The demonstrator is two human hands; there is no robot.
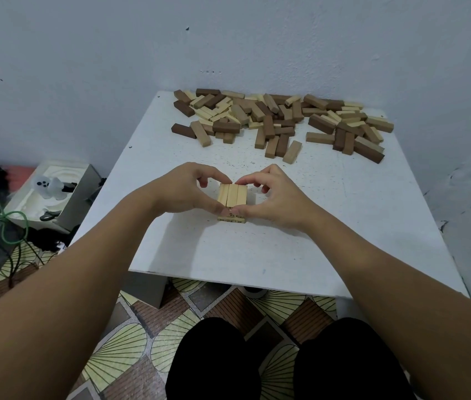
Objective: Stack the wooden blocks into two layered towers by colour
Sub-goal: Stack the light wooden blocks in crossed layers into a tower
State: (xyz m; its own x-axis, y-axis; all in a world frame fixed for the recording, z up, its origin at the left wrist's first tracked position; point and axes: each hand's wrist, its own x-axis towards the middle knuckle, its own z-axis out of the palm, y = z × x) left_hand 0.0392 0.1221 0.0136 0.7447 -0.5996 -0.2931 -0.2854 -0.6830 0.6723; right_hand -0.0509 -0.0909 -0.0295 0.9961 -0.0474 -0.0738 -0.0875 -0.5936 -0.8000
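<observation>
A: Where is the small tower of pale yellow wooden blocks (232, 197) placed?

B: It is placed near the middle of the white square table (344, 226), a little toward the person. On top, three pale blocks are laid side by side, with their long sides touching. Under them at least one more layer is seen at the front edge; how many layers there are cannot be told.

A: How is the tower held?

B: It is held from both sides. The left hand (188, 189) is curled around the left side, with the thumb at the near corner and the fingers bent over the far corner. The right hand (271, 194) is curled around the right side in the same manner. The two thumbs are almost touching each other at the front of the top layer. So both hands are closed on the tower.

A: And the other blocks?

B: A loose pile of dark brown, mid brown and pale wooden blocks (280, 119) is spread along the far edge of the table, against the grey-white wall (228, 39), well apart from the tower. The blocks are mixed by colour and lie in many directions.
</observation>
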